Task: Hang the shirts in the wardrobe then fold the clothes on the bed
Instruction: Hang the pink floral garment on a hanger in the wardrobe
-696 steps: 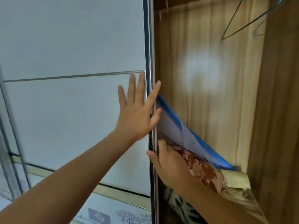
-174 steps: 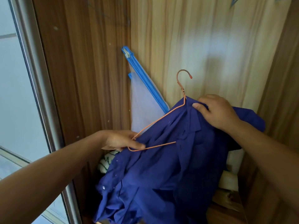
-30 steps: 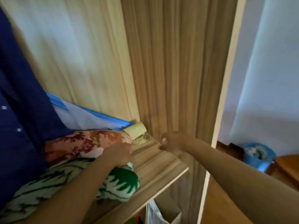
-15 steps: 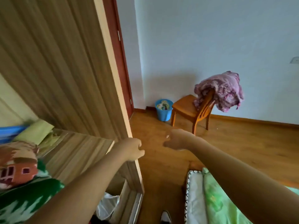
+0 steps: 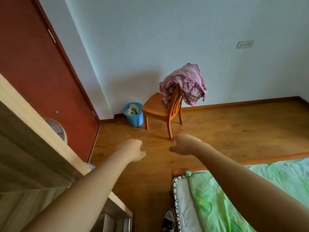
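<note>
Nearest, the bed [image 5: 217, 206] runs off low to the right under the right forearm, and the part of its green sheet in view shows no clothes. The wardrobe [image 5: 33, 156] edges the left. The left hand [image 5: 133, 150] and right hand [image 5: 183, 144] hang side by side over the floor [image 5: 234, 131], fingers loosely curled, gripping nothing. The right hand is nearer the bed. Beyond, a chair [image 5: 158, 108] carries a pink garment [image 5: 185, 84], with a blue bin [image 5: 133, 117] just beside it.

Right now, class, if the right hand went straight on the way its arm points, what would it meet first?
Likely the wooden chair: its front leg shows just beyond the right hand, and the blue bin lies further along. Depth is unclear, so it might reach the floor first.
</note>
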Tool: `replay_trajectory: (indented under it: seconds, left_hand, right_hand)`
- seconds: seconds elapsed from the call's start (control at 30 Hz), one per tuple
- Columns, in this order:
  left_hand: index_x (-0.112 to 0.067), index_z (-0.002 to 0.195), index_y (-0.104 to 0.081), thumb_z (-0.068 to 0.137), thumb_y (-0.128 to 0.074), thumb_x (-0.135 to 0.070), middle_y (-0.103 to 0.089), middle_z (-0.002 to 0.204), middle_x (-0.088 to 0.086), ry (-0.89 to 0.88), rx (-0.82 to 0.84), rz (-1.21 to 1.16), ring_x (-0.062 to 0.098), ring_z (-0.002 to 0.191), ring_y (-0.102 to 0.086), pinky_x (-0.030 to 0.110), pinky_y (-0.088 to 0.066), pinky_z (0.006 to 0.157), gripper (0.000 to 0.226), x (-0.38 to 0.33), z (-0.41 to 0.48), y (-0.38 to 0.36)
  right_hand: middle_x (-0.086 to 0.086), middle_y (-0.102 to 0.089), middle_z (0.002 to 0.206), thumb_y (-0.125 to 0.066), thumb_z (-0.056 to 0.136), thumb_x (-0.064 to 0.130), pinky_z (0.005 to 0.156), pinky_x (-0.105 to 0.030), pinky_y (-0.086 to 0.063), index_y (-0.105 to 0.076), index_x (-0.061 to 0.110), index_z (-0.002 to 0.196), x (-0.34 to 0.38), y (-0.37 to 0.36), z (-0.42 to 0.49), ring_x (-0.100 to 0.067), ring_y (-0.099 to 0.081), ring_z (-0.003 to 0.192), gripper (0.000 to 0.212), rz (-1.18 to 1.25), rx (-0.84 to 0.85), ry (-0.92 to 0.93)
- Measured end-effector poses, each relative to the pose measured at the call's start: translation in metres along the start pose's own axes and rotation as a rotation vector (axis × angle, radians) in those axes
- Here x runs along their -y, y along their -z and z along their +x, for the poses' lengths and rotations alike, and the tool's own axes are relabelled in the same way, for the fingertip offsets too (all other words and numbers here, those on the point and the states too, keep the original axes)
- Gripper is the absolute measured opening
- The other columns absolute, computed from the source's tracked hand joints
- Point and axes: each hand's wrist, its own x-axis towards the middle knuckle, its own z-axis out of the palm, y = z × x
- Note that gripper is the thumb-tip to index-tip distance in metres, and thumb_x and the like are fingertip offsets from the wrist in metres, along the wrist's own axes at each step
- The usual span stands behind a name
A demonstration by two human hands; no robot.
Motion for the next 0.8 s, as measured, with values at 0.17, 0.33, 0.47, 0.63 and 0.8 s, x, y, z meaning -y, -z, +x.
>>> replay_trajectory:
  seconds: [0.17,0.33,0.47,0.63,0.8]
  left_hand:
    - [-0.031,0.132,-0.057,0.093,-0.057,-0.049,-0.059,0.125,-0.004,-0.029,0.016,0.044,0.017,0.101,-0.058,0.033,-0.051,0.074,0.044,-0.016,0.095,0.025]
    - [-0.031,0.130,-0.057,0.093,-0.055,-0.050,-0.058,0.121,-0.006,-0.083,0.014,0.073,0.017,0.102,-0.058,0.036,-0.053,0.080,0.042,-0.043,0.183,0.057]
    - [-0.032,0.135,-0.054,0.094,-0.053,-0.052,-0.054,0.137,-0.004,-0.157,0.002,0.108,0.019,0.115,-0.058,0.035,-0.050,0.083,0.046,-0.074,0.240,0.069]
    - [-0.029,0.136,-0.055,0.095,-0.053,-0.051,-0.056,0.131,-0.004,-0.296,0.014,0.157,0.019,0.107,-0.061,0.033,-0.051,0.077,0.047,-0.118,0.301,0.083]
    - [-0.029,0.134,-0.055,0.095,-0.052,-0.052,-0.056,0.128,-0.004,-0.452,-0.033,0.160,0.019,0.107,-0.060,0.035,-0.052,0.076,0.044,-0.154,0.379,0.110]
  right_hand:
    - [-0.004,-0.062,0.132,-0.061,0.092,0.051,0.093,-0.042,-0.054,-0.056,0.025,0.137,-0.036,0.024,0.073,-0.024,-0.060,0.115,0.052,0.103,0.007,-0.053]
    - [-0.004,-0.063,0.127,-0.059,0.091,0.051,0.091,-0.042,-0.054,-0.056,0.026,0.135,-0.076,0.062,0.132,-0.025,-0.060,0.114,0.051,0.146,0.016,-0.136]
    - [-0.001,-0.064,0.125,-0.058,0.090,0.054,0.086,-0.040,-0.055,-0.055,0.028,0.134,-0.108,0.080,0.159,-0.023,-0.061,0.110,0.051,0.196,-0.024,-0.200]
    - [-0.002,-0.063,0.129,-0.057,0.092,0.054,0.086,-0.040,-0.055,-0.053,0.026,0.138,-0.148,0.099,0.187,-0.023,-0.061,0.110,0.053,0.246,-0.063,-0.284]
    - [-0.005,-0.062,0.132,-0.054,0.093,0.056,0.084,-0.036,-0.049,-0.053,0.025,0.137,-0.185,0.119,0.229,-0.025,-0.059,0.117,0.054,0.276,-0.125,-0.404]
